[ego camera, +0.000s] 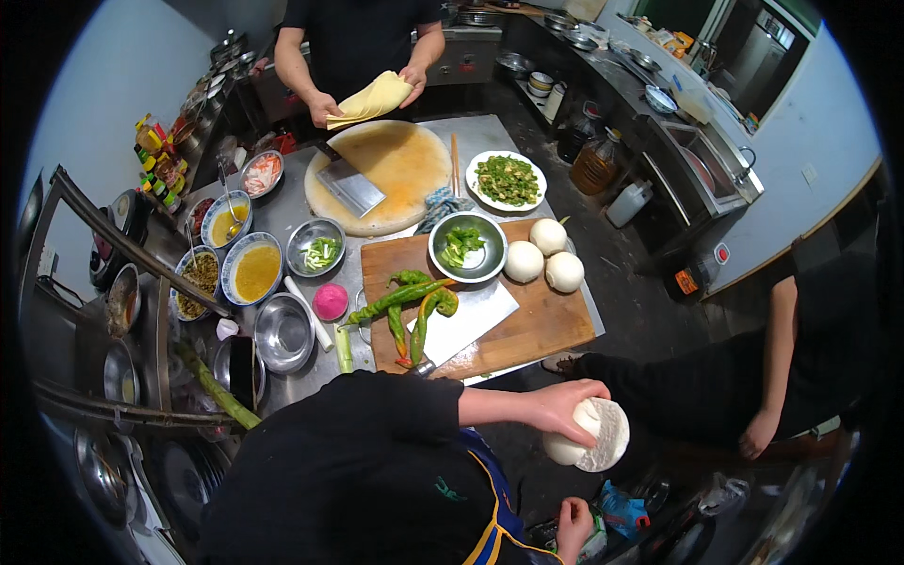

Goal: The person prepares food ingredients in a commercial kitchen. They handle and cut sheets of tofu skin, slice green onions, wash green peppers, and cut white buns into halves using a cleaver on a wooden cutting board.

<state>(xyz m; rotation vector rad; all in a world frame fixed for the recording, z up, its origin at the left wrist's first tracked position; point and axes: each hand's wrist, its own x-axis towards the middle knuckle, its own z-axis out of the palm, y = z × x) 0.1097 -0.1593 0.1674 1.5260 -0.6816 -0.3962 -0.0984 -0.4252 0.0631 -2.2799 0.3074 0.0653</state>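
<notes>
My left hand [565, 413] is stretched out past the near edge of the table and grips white steamed buns [606, 441]. At least two are bunched together, one showing its rough flat underside. Lower down, my right hand [575, 526] is partly visible by my apron, its fingers curled; whether it holds anything is hidden. Three more steamed buns [524, 262] sit at the right of the wooden cutting board [544, 321]. On that board are a steel bowl [500, 265] of cut green pepper, several long green peppers [395, 300] and a cleaver [462, 318] with a bright blade.
Across the table, a person's hands [328, 109] hold a folded yellow sheet [374, 99] above a round chopping block [409, 155] bearing another cleaver [351, 186]. Bowls of sauce [256, 274] crowd the left. A plate [506, 206] holds chopped greens. Another person's hand [760, 432] hangs at right.
</notes>
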